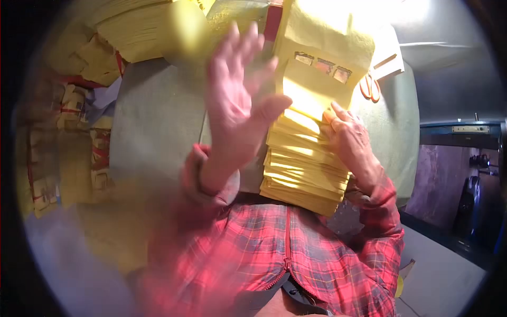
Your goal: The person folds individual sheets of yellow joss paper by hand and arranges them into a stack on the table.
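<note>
Beyond the counter's left edge, red-banded bundles (100, 145) are standing, blurred. A pile (150, 37) of yellow paper is sitting toward the counter's (153, 105) far left corner.

The left hand (235, 100) is hanging raised over the counter, just left of the stack, and is blurring; its fingers are spreading apart and it is holding nothing.

The yellow stack (301, 169) is running from the counter's near edge toward the far edge, its layers overlapping like steps. Its far part is showing three small printed pictures (324, 65) in strong light.

The right hand (351, 132) is resting on the stack's right side with its fingers bending together; whether it is pinching a layer, I cannot tell.

Scissors (371, 89) with orange handles are lying near the counter's right edge, just beside the stack.

The step in hand is apparently handling the layers one by one; the next move is probably calling for the right fingers separating a single layer cleanly while the rest is staying aligned.
</note>
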### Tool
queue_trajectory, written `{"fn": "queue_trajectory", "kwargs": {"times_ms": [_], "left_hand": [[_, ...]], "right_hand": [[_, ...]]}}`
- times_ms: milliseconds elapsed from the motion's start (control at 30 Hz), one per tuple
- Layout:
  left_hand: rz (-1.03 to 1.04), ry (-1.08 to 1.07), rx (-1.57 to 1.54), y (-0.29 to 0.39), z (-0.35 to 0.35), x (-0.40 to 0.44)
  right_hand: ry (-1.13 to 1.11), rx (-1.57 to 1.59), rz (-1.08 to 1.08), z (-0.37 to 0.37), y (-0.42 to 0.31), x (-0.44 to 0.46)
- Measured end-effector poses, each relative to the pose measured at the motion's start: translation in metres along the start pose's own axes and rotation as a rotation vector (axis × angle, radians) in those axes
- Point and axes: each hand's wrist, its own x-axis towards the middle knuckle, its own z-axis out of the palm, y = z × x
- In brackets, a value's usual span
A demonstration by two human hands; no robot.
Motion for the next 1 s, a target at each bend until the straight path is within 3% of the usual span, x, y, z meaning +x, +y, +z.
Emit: {"fn": "queue_trajectory", "kwargs": {"times_ms": [33,100,133,167,200,333,400,500,567,600,667,733,867,900,933,967,1000], "left_hand": [[0.091,0.003,-0.031,0.016,0.003,0.019],[0.086,-0.001,-0.017,0.036,-0.006,0.006],[0.083,-0.014,-0.017,0.029,-0.041,0.028],[0.079,-0.030,-0.019,0.049,-0.036,0.039],[0.075,-0.049,-0.021,0.077,0.045,-0.048],[0.074,-0.097,-0.028,0.084,0.039,-0.045],[0.082,-0.125,-0.031,0.094,0.019,-0.041],[0.089,-0.193,-0.051,0.136,-0.034,-0.053],[0.087,-0.236,-0.074,0.198,-0.067,-0.102],[0.086,-0.253,-0.081,0.156,-0.058,-0.057],[0.092,-0.285,-0.085,0.180,-0.089,-0.066],[0.105,-0.311,-0.087,0.166,-0.046,-0.062],[0.111,-0.374,-0.110,0.181,-0.077,-0.053],[0.114,-0.390,-0.117,0.208,-0.060,0.002],[0.117,-0.406,-0.122,0.098,-0.045,0.034],[0.119,-0.427,-0.128,0.181,-0.084,0.017],[0.120,-0.449,-0.136,0.170,-0.119,-0.007]], "right_hand": [[-0.003,0.005,-0.013,-0.010,-0.006,0.001],[0.176,0.283,-0.001,-0.038,-0.020,0.005],[0.295,0.312,-0.090,-0.054,-0.025,0.009],[0.416,0.338,-0.175,-0.098,-0.061,0.031],[0.464,0.390,-0.166,-0.085,-0.037,0.015],[0.533,0.464,-0.194,-0.128,-0.058,0.014],[0.835,0.802,-0.268,-0.134,-0.076,0.021],[0.848,0.771,-0.258,-0.134,-0.098,0.017],[0.846,0.735,-0.244,-0.135,-0.095,0.012],[0.842,0.722,-0.240,-0.137,-0.096,0.012],[0.836,0.701,-0.245,-0.138,-0.095,0.002],[0.829,0.678,-0.260,-0.143,-0.087,-0.012],[0.812,0.624,-0.258,-0.158,-0.063,-0.058],[0.808,0.609,-0.259,-0.161,-0.057,-0.068],[0.804,0.595,-0.259,-0.164,-0.053,-0.076],[0.804,0.582,-0.256,-0.166,-0.051,-0.081],[0.805,0.567,-0.250,-0.166,-0.051,-0.085]]}}
